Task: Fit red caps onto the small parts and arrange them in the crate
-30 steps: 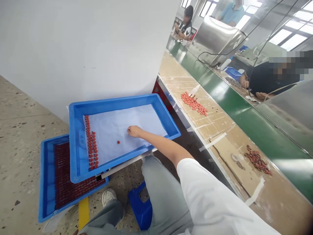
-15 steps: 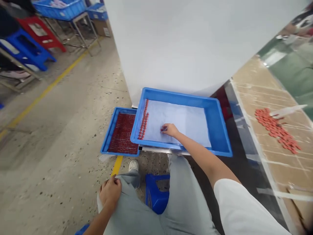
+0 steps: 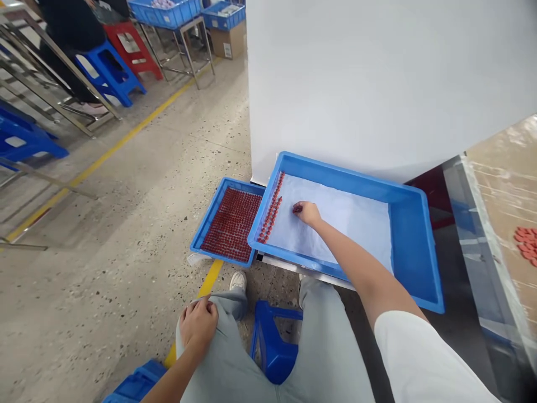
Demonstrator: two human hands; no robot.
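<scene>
My right hand (image 3: 309, 212) is over the white sheet (image 3: 335, 210) in a large blue tray (image 3: 413, 246), its fingers closed on dark red pieces (image 3: 297, 208). Small red pieces (image 3: 272, 217) stand in rows along the left side of the sheet, left of that hand. On my left knee rests my left hand (image 3: 198, 323), palm down with nothing in it, fingers slightly bent. Beside the large tray, lower and to the left, a smaller blue tray (image 3: 222, 253) holds many rows of dark red pieces.
Behind the large tray rises a white panel (image 3: 369, 84). A table (image 3: 495, 207) at the right bears red pieces (image 3: 526, 245). A blue stool (image 3: 277, 341) is between my legs. At the upper left are a seated person (image 3: 71, 45), stools and blue bins.
The view has swung toward the left, so trays and hands appear farther right. My right hand still holds dark red pieces above the sheet. My left hand stays on the knee.
</scene>
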